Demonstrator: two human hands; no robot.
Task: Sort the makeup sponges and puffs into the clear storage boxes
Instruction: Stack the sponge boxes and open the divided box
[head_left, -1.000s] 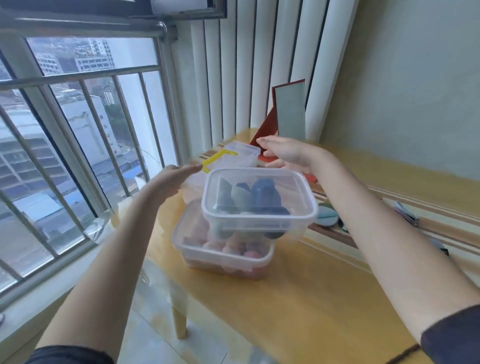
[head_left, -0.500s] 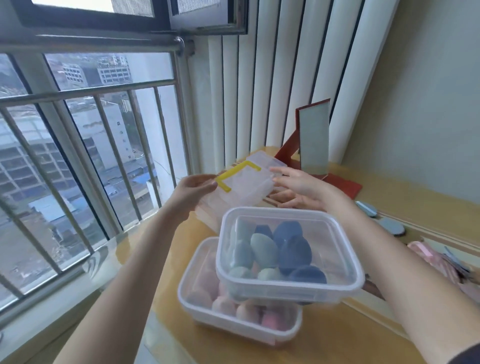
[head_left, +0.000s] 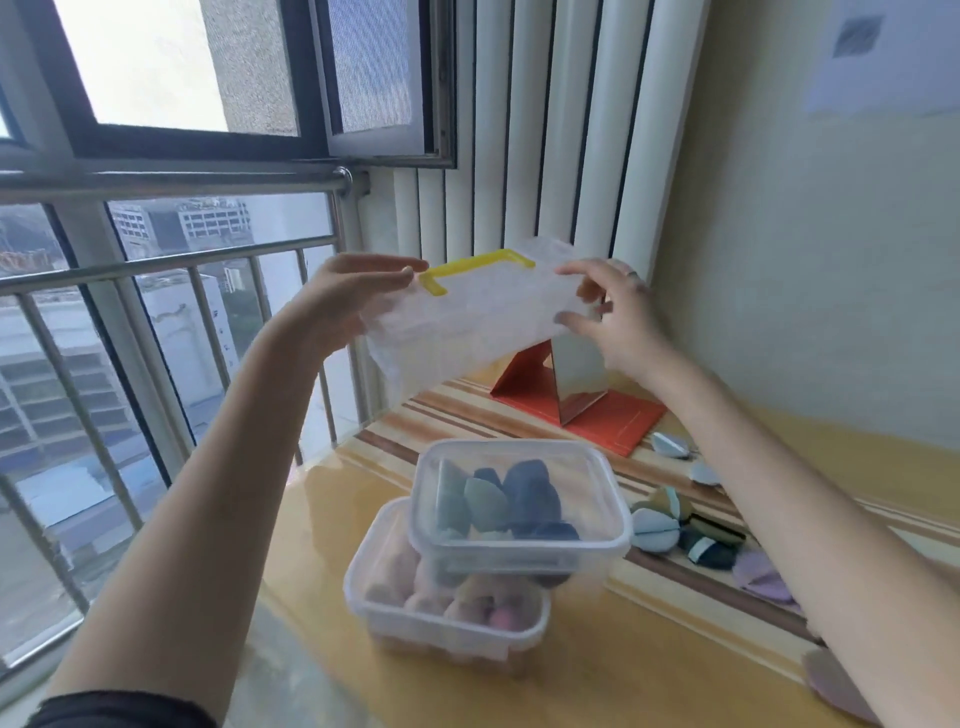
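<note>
The left hand (head_left: 343, 301) and right hand (head_left: 618, 317) clamp opposite ends of a blurred, seemingly empty yellow-handled clear box (head_left: 478, 317) above two stacked boxes (head_left: 519, 519).

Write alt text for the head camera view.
Both hands, left hand and right hand, hold a clear box with a yellow handle in the air above two stacked lidded boxes of sponges on a wooden table.

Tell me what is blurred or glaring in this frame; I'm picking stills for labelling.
Head view: the lifted clear box with the yellow handle is motion-smeared, both hands softened; the window is blown out white; the wide lens bows the railing; the stacked sponge boxes stay fairly sharp.
</note>
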